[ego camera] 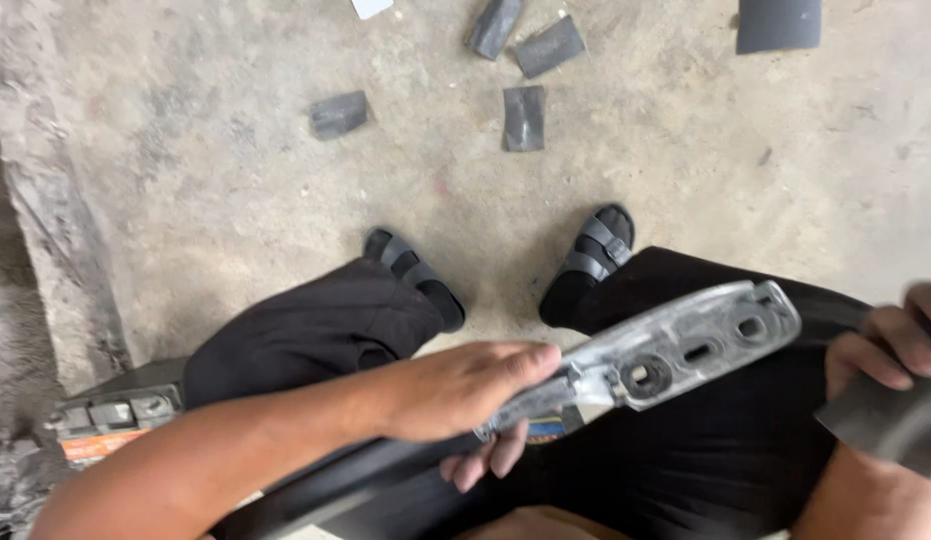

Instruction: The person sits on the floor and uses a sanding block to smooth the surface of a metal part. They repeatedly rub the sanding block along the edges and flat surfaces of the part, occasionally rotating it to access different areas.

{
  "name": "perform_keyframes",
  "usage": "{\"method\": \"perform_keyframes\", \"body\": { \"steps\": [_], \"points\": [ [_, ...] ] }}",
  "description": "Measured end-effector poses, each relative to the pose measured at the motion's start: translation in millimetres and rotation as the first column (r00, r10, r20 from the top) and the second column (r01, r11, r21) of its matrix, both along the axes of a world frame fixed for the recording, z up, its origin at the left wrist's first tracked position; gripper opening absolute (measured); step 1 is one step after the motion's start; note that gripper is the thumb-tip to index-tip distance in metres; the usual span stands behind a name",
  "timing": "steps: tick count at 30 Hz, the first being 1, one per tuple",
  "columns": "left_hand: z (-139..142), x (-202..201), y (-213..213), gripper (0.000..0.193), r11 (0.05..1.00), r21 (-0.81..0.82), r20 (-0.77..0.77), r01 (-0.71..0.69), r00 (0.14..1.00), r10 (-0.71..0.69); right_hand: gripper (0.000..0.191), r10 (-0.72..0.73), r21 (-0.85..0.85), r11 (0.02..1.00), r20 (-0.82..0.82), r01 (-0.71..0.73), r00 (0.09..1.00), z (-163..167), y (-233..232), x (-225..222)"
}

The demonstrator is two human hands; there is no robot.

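The left hand point(465, 395) is shut round one end of a grey metal bracket point(685, 345) w/ holes, which sticks out to the right over the lap. The right hand point(880, 345) curls on a dark rubber piece point(885, 420) just past the bracket's far end. Dark scraps point(525, 118) lie on the concrete floor point(235, 200) beyond the sandals point(595, 250), well apart; nothing sits btwn the hands.

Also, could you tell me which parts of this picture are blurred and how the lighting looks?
Head view: soft, even light, no glare or hard shadows. The right hand and the dark sheet it grips are motion-blurred at the frame edge; the left hand is slightly soft. The grey metal bracket, the sandals and the concrete floor read fairly sharp.
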State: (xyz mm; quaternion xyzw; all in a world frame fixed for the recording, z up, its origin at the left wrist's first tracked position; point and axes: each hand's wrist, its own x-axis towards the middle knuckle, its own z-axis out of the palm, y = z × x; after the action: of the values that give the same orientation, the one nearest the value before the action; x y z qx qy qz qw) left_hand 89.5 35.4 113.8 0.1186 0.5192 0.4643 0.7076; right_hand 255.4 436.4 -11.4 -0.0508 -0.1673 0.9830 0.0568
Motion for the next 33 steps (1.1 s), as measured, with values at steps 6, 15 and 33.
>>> {"method": "perform_keyframes", "body": {
  "steps": [6, 15, 33],
  "points": [
    [11, 8, 10, 0.055, 0.996, -0.059, 0.016, -0.065, 0.998, 0.066, 0.043, -0.188, 0.282, 0.947, 0.088, 0.157, 0.978, 33, -24, 10],
    [26, 18, 26, 0.034, 0.962, -0.269, -0.303, 0.036, 0.945, -0.12, 0.037, -0.327, 0.518, 0.814, 0.034, 0.263, 0.944, 75, -33, 25],
    [18, 5, 25, 0.027, 0.991, -0.125, -0.454, 0.052, 0.885, -0.104, 0.035, -0.293, 0.701, 0.708, 0.186, 0.082, 0.938, 112, -85, 1]
  ]
}}
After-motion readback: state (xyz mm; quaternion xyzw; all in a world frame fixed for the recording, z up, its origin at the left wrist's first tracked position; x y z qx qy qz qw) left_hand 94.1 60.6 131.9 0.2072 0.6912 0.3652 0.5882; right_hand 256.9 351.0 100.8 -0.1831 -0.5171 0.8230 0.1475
